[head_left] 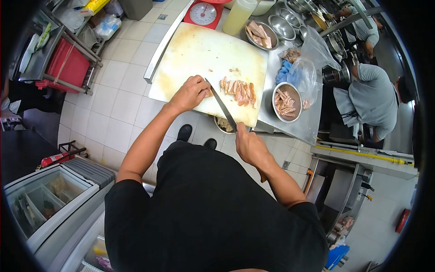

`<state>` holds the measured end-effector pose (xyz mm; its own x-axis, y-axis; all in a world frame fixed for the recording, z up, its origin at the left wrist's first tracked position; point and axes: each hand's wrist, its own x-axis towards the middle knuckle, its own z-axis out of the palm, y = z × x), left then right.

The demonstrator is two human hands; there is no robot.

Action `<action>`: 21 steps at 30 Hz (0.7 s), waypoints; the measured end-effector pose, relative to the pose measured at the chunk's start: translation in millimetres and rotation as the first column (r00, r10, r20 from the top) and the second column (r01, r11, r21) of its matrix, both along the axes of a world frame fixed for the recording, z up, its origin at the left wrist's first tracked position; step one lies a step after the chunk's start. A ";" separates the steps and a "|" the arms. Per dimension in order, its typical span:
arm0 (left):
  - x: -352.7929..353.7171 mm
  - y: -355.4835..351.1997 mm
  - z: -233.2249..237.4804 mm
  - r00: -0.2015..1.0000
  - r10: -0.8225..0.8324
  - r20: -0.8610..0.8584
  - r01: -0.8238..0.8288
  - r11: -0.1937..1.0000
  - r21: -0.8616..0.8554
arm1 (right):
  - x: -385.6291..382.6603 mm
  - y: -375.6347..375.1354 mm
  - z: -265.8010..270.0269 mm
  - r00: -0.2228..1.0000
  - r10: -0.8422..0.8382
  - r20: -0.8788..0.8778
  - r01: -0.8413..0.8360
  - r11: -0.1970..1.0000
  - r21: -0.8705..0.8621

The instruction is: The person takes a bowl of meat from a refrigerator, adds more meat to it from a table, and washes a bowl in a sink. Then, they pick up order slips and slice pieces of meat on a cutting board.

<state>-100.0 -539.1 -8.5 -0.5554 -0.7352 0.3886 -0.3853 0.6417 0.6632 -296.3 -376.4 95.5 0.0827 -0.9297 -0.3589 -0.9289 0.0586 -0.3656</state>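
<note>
A large white cutting board (pixel 204 54) lies on a steel counter. My left hand (pixel 190 93) rests on the board's near part, fingers curled over a small piece of meat. My right hand (pixel 249 145) grips the handle of a long knife (pixel 221 105), whose blade points across the board toward my left hand. A pile of sliced meat strips (pixel 239 90) lies on the board just right of the blade.
A steel bowl of meat strips (pixel 286 102) stands right of the board, with plastic bags (pixel 308 63) behind it. A red scale (pixel 203 13), a bottle (pixel 239 16) and more bowls (pixel 281 27) stand at the far end. A person in grey (pixel 371 97) works at the right.
</note>
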 end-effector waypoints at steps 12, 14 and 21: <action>3.6 -1.8 -4.3 1.000 -0.017 0.009 0.016 0.999 0.042 | 8.0 -28.5 -19.0 0.999 -0.008 0.041 0.007 1.000 0.014; 3.1 2.1 -3.9 1.000 0.019 -0.016 -0.019 1.000 0.016 | 11.1 -23.1 2.3 1.000 -0.008 -0.015 0.010 0.992 0.124; 7.9 -1.8 -2.1 0.999 -0.035 -0.024 0.037 0.997 0.067 | 18.2 -29.4 -46.7 0.999 0.021 0.027 -0.019 0.998 -0.054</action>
<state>-92.1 -540.9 -10.6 -0.5735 -0.7398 0.3518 -0.3467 0.6083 0.7140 -278.1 -405.8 48.8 0.1103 -0.9457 -0.3059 -0.9194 0.0199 -0.3929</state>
